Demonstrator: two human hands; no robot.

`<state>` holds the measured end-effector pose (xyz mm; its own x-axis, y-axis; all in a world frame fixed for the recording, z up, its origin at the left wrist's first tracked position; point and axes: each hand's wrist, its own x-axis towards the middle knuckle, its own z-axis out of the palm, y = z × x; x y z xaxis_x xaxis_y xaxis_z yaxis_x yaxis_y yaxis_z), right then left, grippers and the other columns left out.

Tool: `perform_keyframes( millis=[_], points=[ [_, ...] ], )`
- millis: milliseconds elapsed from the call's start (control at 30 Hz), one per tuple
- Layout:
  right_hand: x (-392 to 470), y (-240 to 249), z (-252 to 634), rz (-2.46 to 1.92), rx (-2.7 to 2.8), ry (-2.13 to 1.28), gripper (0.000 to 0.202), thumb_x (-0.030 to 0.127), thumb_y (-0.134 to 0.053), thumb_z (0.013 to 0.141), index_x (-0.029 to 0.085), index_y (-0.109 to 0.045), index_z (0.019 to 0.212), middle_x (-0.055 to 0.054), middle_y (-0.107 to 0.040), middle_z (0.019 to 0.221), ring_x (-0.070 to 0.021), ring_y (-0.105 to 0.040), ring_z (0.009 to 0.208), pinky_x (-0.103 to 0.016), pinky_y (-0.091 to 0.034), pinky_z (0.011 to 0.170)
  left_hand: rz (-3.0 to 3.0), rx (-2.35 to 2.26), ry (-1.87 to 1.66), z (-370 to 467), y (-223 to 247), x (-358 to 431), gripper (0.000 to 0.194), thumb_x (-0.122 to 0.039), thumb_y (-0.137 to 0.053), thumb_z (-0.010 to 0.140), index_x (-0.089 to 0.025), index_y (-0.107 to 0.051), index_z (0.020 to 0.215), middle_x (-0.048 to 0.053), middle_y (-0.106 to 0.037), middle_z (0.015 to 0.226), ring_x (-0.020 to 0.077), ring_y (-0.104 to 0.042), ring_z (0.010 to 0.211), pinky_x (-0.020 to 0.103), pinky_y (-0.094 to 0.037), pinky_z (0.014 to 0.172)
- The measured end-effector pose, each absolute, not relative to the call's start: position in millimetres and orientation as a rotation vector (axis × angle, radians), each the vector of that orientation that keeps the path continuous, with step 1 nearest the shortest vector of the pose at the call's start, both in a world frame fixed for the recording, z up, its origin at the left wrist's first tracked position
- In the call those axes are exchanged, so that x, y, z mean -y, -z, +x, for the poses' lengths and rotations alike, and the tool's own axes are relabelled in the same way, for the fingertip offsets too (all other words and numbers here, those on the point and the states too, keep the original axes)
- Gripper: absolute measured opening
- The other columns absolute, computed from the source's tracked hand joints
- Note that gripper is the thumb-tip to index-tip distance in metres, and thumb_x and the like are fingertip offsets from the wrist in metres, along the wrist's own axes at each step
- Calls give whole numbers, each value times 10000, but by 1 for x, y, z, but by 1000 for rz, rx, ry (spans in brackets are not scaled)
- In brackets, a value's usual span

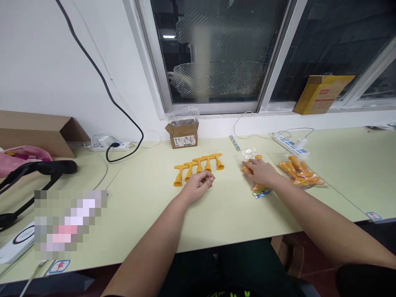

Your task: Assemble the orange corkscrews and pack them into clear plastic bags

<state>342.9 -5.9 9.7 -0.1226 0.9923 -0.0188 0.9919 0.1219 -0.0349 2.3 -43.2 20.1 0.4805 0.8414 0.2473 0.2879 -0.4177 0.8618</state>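
Several orange T-shaped plastic pieces (199,166) lie in a row on the pale yellow table (148,206). My left hand (198,186) rests just in front of that row with fingers curled loosely, and nothing is visible in it. My right hand (260,171) lies flat on a clear plastic bag of orange pieces (254,173), pressing it onto the table. A second clear bag of orange pieces (300,172) lies to the right of that hand.
A small open cardboard box (183,134) stands at the back by the window. Power strips (111,144) (291,144) and cables lie along the wall. A large cardboard box (37,132), a pink bag (21,156) and a black stand (37,171) sit at the left.
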Motion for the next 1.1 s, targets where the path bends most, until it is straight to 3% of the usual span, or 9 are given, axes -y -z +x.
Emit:
perform_keyframes(
  millis=[200, 400, 533, 600, 667, 733, 933, 1100],
  points=[
    [-3, -6, 389, -2254, 2180, 25, 660, 574, -429, 981, 281, -474, 1570, -147, -502, 1584, -405, -395, 1479, -617, -389, 1129, 2009, -1002, -856, 2, -20, 43, 244, -406, -524, 995, -222, -684, 1007, 43, -722, 908, 207, -689, 871, 325, -507, 760],
    [-28, -21, 403, -2448, 2036, 54, 685, 397, -629, 871, 253, -513, 1531, -186, -545, 1515, -443, -453, 1417, -651, -383, 1100, 2049, -1088, -882, 1, -15, 39, 232, -388, -548, 975, -227, -709, 1021, 65, -718, 994, 227, -662, 948, 328, -507, 755],
    [-52, -13, 358, -2070, 2240, -14, 568, 315, -638, 865, 190, -599, 1417, -171, -509, 1553, -349, -467, 1424, -492, -396, 1163, 2061, -1131, -876, 0, -12, 38, 224, -369, -540, 976, -228, -706, 1028, 70, -708, 1012, 232, -649, 976, 331, -512, 760],
    [-65, -3, 331, -1868, 2336, -93, 537, 306, -611, 902, 147, -602, 1415, -176, -441, 1617, -311, -409, 1488, -413, -343, 1221, 2054, -1137, -871, 0, -12, 38, 212, -360, -544, 974, -226, -702, 1021, 68, -710, 1009, 231, -649, 969, 342, -519, 784],
    [-78, 9, 309, -1820, 2337, -131, 542, 321, -561, 951, 117, -580, 1453, -166, -358, 1679, -298, -315, 1554, -395, -277, 1264, 2045, -1137, -865, 0, -12, 38, 201, -351, -551, 968, -226, -702, 1013, 66, -713, 996, 231, -653, 953, 351, -524, 792],
    [-89, 19, 294, -1864, 2277, -156, 538, 345, -497, 995, 126, -567, 1481, -152, -365, 1681, -296, -304, 1562, -413, -260, 1273, 2037, -1126, -851, 1, -13, 40, 196, -344, -551, 967, -226, -701, 1010, 66, -713, 983, 231, -659, 939, 350, -528, 782],
    [-108, 28, 277, -1952, 2107, -128, 519, 348, -373, 1033, 217, -559, 1499, -135, -508, 1580, -307, -401, 1488, -515, -332, 1211, 2040, -1086, -808, 3, -13, 42, 188, -326, -545, 965, -226, -702, 988, 60, -715, 943, 217, -659, 875, 329, -514, 734],
    [-106, 28, 279, -1948, 2013, -121, 472, 265, -381, 1004, 169, -669, 1365, -170, -584, 1456, -303, -547, 1333, -457, -407, 1155, 2018, -1081, -803, 3, -8, 40, 184, -312, -556, 951, -218, -710, 984, 58, -709, 905, 209, -648, 839, 310, -489, 687]
  ],
)
